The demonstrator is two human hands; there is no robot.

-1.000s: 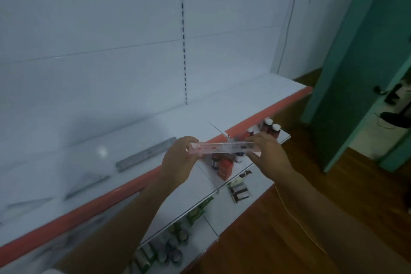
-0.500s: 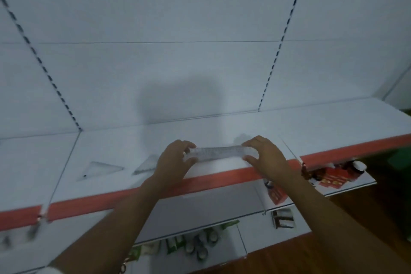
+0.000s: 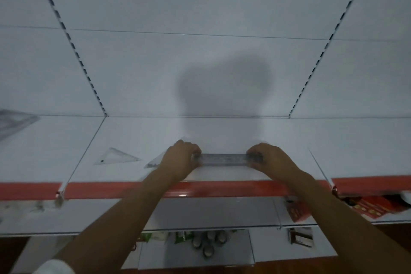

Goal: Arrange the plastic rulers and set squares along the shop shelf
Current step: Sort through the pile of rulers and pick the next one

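A: Clear plastic, that ruler (image 3: 223, 159). It lies level and lengthwise along the white shelf (image 3: 222, 131), a little way back from the red front edge (image 3: 200, 188).

B: Who has it?

A: Both hands. The left hand (image 3: 181, 160) grips its left end with fingers curled over it, and the right hand (image 3: 270, 158) grips the right end the same way. Whether the ruler is flat on the shelf or just above it, I cannot tell.

B: What sits beside it?

A: To the left, a clear set square (image 3: 116, 157) lies flat, well apart from the ruler. A second set square (image 3: 155, 161) lies nearer, its right side hidden behind the left wrist. Far left, on the next shelf section, a blurred clear piece (image 3: 15, 121) reaches the frame's border.

B: Room to move?

A: Bare shelf runs behind the ruler to the back panel (image 3: 200, 73), and to the right as far as the seam between shelf sections (image 3: 320, 167). A bare strip lies between the ruler and the red edge.

B: Below?

A: A lower shelf (image 3: 211, 211) with red packets (image 3: 364, 207) at the right, and under that small tins (image 3: 208, 246) and green packs (image 3: 181, 237).
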